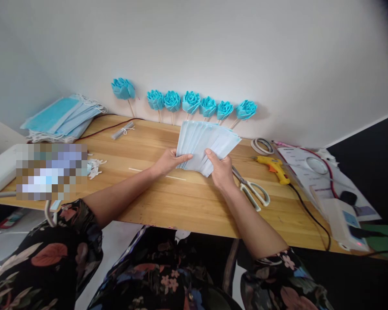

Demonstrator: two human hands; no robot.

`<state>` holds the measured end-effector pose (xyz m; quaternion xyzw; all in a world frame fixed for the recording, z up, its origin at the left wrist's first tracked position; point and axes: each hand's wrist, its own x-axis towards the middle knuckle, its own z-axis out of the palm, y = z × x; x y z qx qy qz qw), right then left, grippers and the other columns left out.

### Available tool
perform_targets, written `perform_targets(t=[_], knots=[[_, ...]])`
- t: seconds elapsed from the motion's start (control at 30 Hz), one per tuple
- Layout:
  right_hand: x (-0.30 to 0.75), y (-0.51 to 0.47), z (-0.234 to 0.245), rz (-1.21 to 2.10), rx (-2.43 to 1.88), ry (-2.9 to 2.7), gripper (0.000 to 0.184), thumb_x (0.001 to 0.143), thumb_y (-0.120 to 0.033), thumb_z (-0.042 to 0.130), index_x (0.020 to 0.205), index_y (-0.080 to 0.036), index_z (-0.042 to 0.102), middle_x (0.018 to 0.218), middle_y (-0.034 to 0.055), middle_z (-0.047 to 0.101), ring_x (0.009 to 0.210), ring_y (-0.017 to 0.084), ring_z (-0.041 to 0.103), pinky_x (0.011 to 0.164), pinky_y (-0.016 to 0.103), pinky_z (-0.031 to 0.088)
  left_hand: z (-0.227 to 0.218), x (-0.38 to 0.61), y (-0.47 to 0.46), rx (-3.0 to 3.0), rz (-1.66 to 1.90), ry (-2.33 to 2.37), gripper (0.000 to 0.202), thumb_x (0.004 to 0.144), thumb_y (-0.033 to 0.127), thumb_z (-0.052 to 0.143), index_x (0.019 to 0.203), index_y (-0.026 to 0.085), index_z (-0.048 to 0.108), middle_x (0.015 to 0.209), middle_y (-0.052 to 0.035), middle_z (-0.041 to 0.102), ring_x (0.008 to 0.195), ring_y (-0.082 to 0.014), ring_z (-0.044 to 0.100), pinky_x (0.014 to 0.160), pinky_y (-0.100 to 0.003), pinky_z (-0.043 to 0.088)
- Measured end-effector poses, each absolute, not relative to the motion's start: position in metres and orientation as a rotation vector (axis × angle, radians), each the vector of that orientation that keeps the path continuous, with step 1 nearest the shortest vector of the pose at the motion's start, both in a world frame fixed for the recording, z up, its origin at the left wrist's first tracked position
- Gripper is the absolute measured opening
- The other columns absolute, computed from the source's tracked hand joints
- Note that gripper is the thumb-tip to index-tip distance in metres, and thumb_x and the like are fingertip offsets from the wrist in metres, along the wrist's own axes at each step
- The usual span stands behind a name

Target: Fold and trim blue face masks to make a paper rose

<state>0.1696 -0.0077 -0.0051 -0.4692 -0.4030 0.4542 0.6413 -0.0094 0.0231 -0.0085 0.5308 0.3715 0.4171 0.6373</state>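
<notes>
Both hands hold a fanned stack of pale blue face masks over the wooden table. My left hand grips the stack's lower left edge, thumb on top. Closed on the lower right corner is my right hand, fingers pinching the masks. Several blue roses on sticks, made of mask fabric, lean against the white wall just behind the stack.
A pile of blue masks lies at the far left. Scissors, a yellow glue gun with a black cord, tape rolls and papers lie to the right. Thin white strips and cut ear loops rest on the table.
</notes>
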Motion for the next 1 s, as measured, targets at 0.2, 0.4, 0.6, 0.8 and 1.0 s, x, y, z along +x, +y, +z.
perform_targets(t=[0.2,0.4,0.6,0.8,1.0], knots=[[0.1684,-0.0086,-0.0053,1.082,-1.049,-0.929,0.044,0.067,-0.048,0.082,0.096,-0.016,0.073,0.100,0.0070,0.079,0.093,0.024,0.073,0.082,0.038,0.060,-0.0126,-0.0072,0.0240,1.175,1.013,0.873,0.039,0.067,0.050,0.083,0.075,0.013,0.074,0.078,-0.0051,0.074,0.071,-0.0170,0.065,0.066,-0.029,0.050],[0.1701,-0.0072,-0.0066,1.089,-1.053,-0.950,0.046,0.071,-0.056,0.078,0.096,-0.018,0.070,0.097,0.0064,0.078,0.092,0.023,0.072,0.079,0.035,0.060,-0.0112,-0.0063,0.0245,1.059,1.033,0.873,0.040,0.063,0.048,0.086,0.079,0.013,0.075,0.083,-0.0068,0.075,0.076,-0.0197,0.068,0.073,-0.032,0.053],[0.1712,-0.0065,-0.0067,1.079,-0.969,-0.996,0.046,0.079,-0.058,0.070,0.102,-0.018,0.070,0.104,0.0064,0.077,0.099,0.022,0.072,0.088,0.035,0.058,-0.0122,-0.0060,0.0245,0.966,1.034,0.830,0.040,0.064,0.045,0.087,0.083,0.012,0.075,0.078,-0.0056,0.074,0.076,-0.0191,0.068,0.079,-0.034,0.054],[0.1710,-0.0074,-0.0060,1.064,-0.998,-1.008,0.049,0.082,-0.063,0.063,0.105,-0.020,0.069,0.110,0.0055,0.076,0.107,0.021,0.070,0.097,0.035,0.055,-0.0135,-0.0047,0.0244,0.919,1.047,0.799,0.041,0.062,0.042,0.089,0.084,0.011,0.074,0.080,-0.0062,0.075,0.076,-0.0191,0.069,0.081,-0.035,0.054],[0.1711,-0.0066,-0.0085,1.081,-0.970,-1.001,0.048,0.086,-0.062,0.061,0.111,-0.021,0.068,0.121,0.0074,0.073,0.114,0.022,0.068,0.104,0.039,0.052,-0.0141,-0.0047,0.0252,0.904,1.042,0.789,0.041,0.062,0.042,0.089,0.083,0.011,0.075,0.082,-0.0066,0.075,0.076,-0.0185,0.069,0.082,-0.036,0.054]])
